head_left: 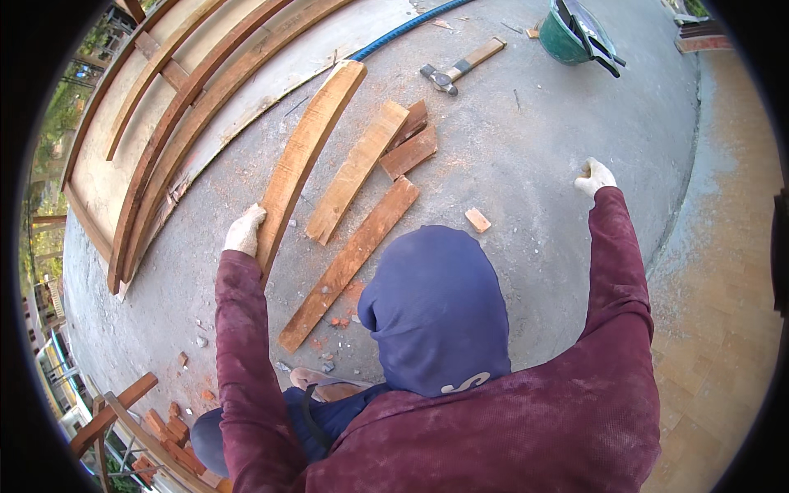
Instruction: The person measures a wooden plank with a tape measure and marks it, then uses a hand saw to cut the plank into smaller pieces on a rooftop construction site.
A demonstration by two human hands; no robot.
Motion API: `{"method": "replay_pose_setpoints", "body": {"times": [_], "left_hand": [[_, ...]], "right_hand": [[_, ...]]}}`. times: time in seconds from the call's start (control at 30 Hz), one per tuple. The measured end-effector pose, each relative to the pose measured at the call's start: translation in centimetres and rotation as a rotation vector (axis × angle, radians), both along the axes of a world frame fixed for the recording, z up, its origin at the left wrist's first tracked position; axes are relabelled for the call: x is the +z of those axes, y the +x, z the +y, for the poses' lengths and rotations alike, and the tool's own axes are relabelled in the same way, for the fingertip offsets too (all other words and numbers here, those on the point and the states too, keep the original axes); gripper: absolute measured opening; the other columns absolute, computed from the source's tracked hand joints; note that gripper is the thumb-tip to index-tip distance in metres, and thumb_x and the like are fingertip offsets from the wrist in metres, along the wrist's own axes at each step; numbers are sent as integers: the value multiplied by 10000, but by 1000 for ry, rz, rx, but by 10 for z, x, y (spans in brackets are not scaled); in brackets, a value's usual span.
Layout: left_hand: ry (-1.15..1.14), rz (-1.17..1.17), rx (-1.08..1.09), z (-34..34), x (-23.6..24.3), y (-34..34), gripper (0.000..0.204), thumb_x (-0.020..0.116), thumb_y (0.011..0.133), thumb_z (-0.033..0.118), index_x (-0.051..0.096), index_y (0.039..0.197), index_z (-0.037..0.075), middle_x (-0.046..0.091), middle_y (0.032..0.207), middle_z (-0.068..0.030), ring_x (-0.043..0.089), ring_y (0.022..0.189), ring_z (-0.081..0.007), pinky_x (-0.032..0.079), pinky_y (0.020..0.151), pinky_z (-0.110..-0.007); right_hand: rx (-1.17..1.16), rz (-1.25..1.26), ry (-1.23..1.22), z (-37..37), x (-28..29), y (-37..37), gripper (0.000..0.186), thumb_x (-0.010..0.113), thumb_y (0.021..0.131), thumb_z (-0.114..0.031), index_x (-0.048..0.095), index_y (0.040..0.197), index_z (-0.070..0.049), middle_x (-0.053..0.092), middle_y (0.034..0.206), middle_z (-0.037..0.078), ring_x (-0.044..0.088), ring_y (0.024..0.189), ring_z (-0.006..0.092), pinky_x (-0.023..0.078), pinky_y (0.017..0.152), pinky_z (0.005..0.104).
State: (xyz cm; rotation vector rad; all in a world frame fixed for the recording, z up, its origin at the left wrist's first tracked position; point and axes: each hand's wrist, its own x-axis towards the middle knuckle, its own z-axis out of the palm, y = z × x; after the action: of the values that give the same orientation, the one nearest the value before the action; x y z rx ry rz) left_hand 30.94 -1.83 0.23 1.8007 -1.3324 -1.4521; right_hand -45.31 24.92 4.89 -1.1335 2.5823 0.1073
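Note:
My left hand [244, 231], in a white glove, is closed on the lower part of a light wooden plank [306, 152], which slants up and away to the right. To the right of the plank lie a shorter light board [357, 174] and a reddish-brown board [349, 263]. My right hand [594, 177], also gloved, is held out to the right above the concrete with its fingers curled; whatever may be in them is hidden. Farther off, a hammer [460, 67] with a wooden handle rests on the floor.
Two short wood blocks [411, 148] lie by the boards, and a small block [477, 219] sits ahead. A green bucket [565, 37] stands at the far right. Framed wooden panelling [156, 123] lines the left; broken bricks [173, 435] lie lower left. A blue head covering [444, 304] hides the middle.

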Motion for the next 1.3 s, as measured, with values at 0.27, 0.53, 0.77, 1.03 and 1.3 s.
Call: {"method": "replay_pose_setpoints", "body": {"times": [0.27, 0.53, 0.77, 1.03, 1.3], "left_hand": [[61, -31, 71, -27, 68, -1, 380, 630, 968, 265, 739, 1220, 1, 741, 1185, -85, 637, 1116, -205, 452, 1021, -320], [-115, -129, -20, -23, 95, -9, 355, 618, 963, 254, 762, 1167, 1, 763, 1163, -117, 672, 1086, -219, 482, 988, -325], [-123, -122, 20, -23, 119, -27, 343, 617, 960, 251, 768, 1144, 4, 773, 1097, -103, 681, 1031, -208, 493, 961, -318], [-7, -224, -72, -20, 41, -59, 380, 739, 872, 346, 739, 1061, 16, 720, 991, -86, 631, 939, -188, 472, 895, -317], [-9, -211, -31, -22, 37, -48, 476, 730, 875, 405, 712, 1169, 31, 700, 1020, -80, 622, 950, -182, 478, 851, -334]], "right_hand": [[986, 128, -462, -176, -10, 238, 638, 713, 740, -51, 581, 1358, -139, 537, 1398, 105, 473, 1353, 334, 392, 1098, 514], [1442, -278, 11, -285, -4, 367, 675, 725, 840, -259, 536, 1477, -137, 654, 1325, 141, 611, 1253, 332, 437, 1103, 464], [949, -861, -183, -258, -12, 447, 534, 555, 985, -418, 622, 1347, -30, 702, 1219, 221, 657, 1156, 395, 499, 1010, 453], [794, -444, -268, -229, -87, 463, 529, 539, 994, -483, 671, 1223, -25, 655, 1186, 171, 610, 1112, 361, 474, 985, 481], [747, -649, -428, -213, -70, 492, 799, 684, 806, -327, 426, 1472, 32, 583, 1278, 233, 561, 1186, 418, 498, 1029, 486]]}}
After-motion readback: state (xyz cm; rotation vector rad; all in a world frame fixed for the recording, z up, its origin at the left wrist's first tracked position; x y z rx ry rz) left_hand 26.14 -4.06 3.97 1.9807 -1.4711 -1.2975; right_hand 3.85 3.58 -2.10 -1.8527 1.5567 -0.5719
